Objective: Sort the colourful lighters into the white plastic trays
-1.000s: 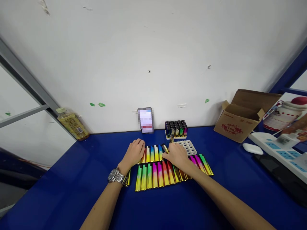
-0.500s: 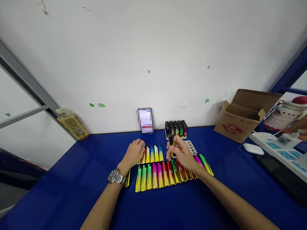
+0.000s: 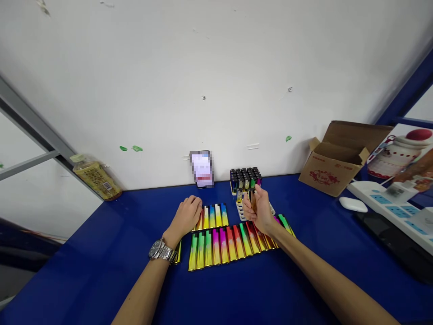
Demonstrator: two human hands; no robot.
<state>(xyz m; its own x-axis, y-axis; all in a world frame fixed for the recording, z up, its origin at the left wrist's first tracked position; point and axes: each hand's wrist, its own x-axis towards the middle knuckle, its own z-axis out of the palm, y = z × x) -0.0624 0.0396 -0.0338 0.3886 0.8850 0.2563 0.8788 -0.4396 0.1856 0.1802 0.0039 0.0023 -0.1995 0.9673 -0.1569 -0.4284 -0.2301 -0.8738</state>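
My right hand [image 3: 260, 211] is closed round a shiny gold lighter [image 3: 252, 198], held upright above a white slotted tray [image 3: 240, 213]. Beside it, another lighter [image 3: 239, 195] stands in the tray's back left corner. My left hand [image 3: 187, 216], wearing a metal watch, rests with bent fingers at the left end of a short row of lighters [image 3: 215, 215]; its fingertips are hidden. Nearer to me lies a longer row of shiny lighters [image 3: 223, 245] in green, pink, red and gold, partly covered by my right wrist. Part of another lighter [image 3: 178, 253] shows beside the watch.
Behind the tray stands a filled rack of black-topped lighters [image 3: 246, 177]. A phone [image 3: 202, 169] leans against the wall. A drink bottle [image 3: 98, 177] is at left. On the right are a cardboard box [image 3: 329, 167], a white case [image 3: 353, 204], a power strip [image 3: 389, 203] and a black device [image 3: 389, 243].
A lighter now stands in the tray's back left corner. My right hand has shifted slightly right and turned, with a lighter in its fingers. My left hand stays by the short row.
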